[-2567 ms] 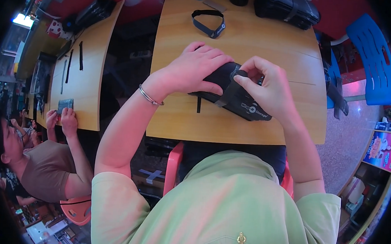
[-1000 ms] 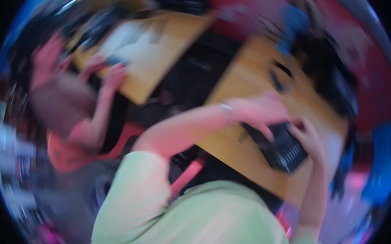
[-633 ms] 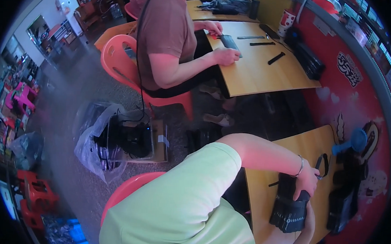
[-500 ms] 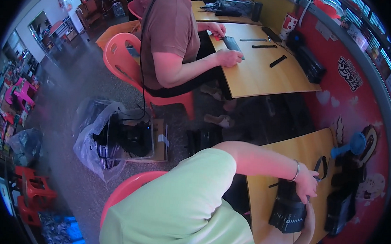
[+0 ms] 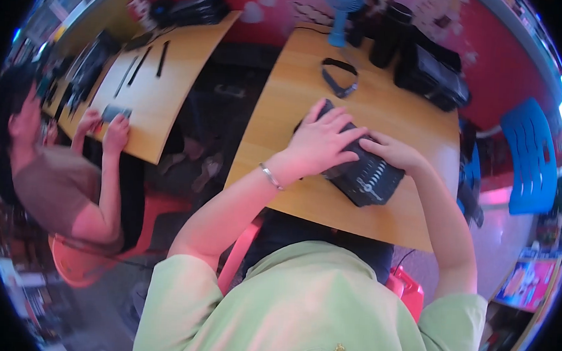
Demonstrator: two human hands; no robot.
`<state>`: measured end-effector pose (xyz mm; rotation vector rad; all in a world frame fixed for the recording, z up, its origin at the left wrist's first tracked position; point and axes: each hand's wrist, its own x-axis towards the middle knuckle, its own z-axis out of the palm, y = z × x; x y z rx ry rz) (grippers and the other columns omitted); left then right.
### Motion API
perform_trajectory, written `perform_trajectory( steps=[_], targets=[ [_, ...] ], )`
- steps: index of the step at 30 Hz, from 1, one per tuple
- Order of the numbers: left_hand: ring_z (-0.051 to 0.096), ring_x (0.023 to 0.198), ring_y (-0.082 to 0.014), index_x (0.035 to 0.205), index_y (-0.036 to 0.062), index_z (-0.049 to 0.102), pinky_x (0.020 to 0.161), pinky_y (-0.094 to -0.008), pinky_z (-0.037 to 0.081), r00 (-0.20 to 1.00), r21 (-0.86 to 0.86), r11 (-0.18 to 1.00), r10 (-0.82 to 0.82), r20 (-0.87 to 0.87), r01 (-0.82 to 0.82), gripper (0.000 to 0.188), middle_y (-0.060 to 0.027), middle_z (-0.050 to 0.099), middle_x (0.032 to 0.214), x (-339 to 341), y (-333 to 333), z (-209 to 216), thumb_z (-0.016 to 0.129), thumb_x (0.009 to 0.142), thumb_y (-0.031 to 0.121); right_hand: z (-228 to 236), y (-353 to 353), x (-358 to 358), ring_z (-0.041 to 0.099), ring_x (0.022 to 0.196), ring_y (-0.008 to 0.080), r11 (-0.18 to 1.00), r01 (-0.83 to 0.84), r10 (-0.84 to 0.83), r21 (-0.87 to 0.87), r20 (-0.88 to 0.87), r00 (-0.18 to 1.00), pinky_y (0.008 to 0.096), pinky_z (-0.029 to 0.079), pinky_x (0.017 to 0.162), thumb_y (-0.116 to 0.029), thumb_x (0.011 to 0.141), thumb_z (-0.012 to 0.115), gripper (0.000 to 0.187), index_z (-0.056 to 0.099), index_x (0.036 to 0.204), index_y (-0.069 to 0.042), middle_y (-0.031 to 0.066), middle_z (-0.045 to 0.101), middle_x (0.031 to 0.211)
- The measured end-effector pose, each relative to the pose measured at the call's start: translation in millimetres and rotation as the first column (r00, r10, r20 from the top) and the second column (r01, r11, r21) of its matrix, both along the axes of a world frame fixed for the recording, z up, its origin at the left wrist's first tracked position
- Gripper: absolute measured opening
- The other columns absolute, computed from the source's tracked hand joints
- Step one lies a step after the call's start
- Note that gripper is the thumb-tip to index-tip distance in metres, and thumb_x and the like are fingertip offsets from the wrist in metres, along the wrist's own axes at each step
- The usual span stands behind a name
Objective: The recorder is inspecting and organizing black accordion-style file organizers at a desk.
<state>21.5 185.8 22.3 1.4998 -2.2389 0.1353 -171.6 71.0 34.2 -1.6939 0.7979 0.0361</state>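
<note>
A stack of flat black pouches [image 5: 373,180] with white printing lies slanted on the wooden table [image 5: 299,62] in front of me. My left hand [image 5: 324,139], a bracelet at its wrist, rests across the upper left part of the stack with the fingers stretched and spread. From the right, my right hand [image 5: 393,153] holds the stack's side edge, its fingertips close to the left hand's. Part of the stack is hidden under both hands. Just beyond them lies a looped black strap [image 5: 340,79].
A blue fan [image 5: 345,13], a black cylinder [image 5: 390,36] and black bundles [image 5: 433,75] line the table's far side. At the left, a co-worker [image 5: 71,183] handles a dark flat piece [image 5: 116,113] at another table. A blue chair [image 5: 528,157] stands right.
The view has swung round, so the table and my hands now appear mid-picture and the co-worker at the left. My left hand's fingers have spread over the stack; the right hand stays at its side.
</note>
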Motion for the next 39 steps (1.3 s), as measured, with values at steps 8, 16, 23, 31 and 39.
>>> perform_trajectory(
  steps=[8, 16, 23, 31, 39],
  targets=[
    [0.028, 0.137, -0.0317, 0.138, 0.0057, 0.041, 0.112, -0.0469, 0.02, 0.818, -0.005, 0.943, 0.287, -0.499, -0.334, 0.059, -0.0203, 0.032, 0.143, 6.6, 43.5, -11.3, 0.057, 0.091, 0.037, -29.5, 2.0, -49.1, 0.044, 0.127, 0.0193, 0.928, -0.06, 0.004, 0.368, 0.151, 0.988, 0.0337, 0.035, 0.105, -0.055, 0.091, 0.051, 0.076, 0.033, 0.143, -0.002, 0.0125, 0.046, 0.137],
    [0.039, 0.127, -0.02, 0.144, 0.0123, 0.037, 0.106, -0.0421, 0.028, 0.26, 0.727, 0.678, 0.687, -0.678, 0.103, 0.08, -0.0056, 0.048, 0.135, 53.9, 8.0, -15.7, 0.023, 0.091, 0.071, -44.9, 65.9, -93.1, 0.047, 0.122, 0.0242, 0.718, 0.597, -0.641, 0.359, 0.007, 0.767, 0.0414, 0.038, 0.101, -0.067, 0.092, 0.031, 0.078, 0.037, 0.142, -0.007, 0.0122, 0.048, 0.135],
    [0.045, 0.121, -0.0134, 0.135, 0.0105, 0.045, 0.101, -0.0404, 0.035, 0.291, 0.838, 0.52, 0.786, -0.545, 0.165, 0.062, -0.0017, 0.054, 0.125, 45.6, 7.4, 9.3, 0.042, 0.094, 0.057, -25.9, 121.6, -63.4, 0.049, 0.117, 0.0207, 0.601, 0.578, -0.748, 0.553, 0.133, 0.651, 0.042, 0.041, 0.098, -0.064, 0.093, 0.034, 0.072, 0.036, 0.14, -0.009, 0.0075, 0.052, 0.128],
    [0.041, 0.122, -0.0184, 0.132, 0.0054, 0.037, 0.099, -0.033, 0.038, 0.233, 0.521, 0.767, 0.466, -0.853, 0.374, 0.072, -0.0095, 0.047, 0.129, 33.8, 53.2, 37.9, 0.075, 0.074, 0.025, -25.3, 153.1, -62.3, 0.046, 0.12, 0.0217, 0.68, 0.662, -0.689, 0.315, 0.583, 0.43, 0.0363, 0.034, 0.105, -0.014, 0.082, 0.071, 0.08, 0.023, 0.144, -0.006, 0.0118, 0.046, 0.13],
    [0.033, 0.133, -0.025, 0.151, 0.0115, 0.005, 0.109, -0.0373, 0.029, 0.375, 0.148, 0.922, 0.004, -0.927, 0.357, 0.129, -0.0098, 0.032, 0.143, 24.7, -11.3, -2.0, 0.087, 0.052, 0.006, -12.1, 29.2, -89.9, 0.03, 0.138, 0.0312, 0.551, 0.611, -0.035, -0.569, 0.716, 0.698, 0.0396, 0.026, 0.112, -0.013, 0.061, 0.086, 0.102, 0.028, 0.145, -0.005, 0.0178, 0.033, 0.147]
  ],
)
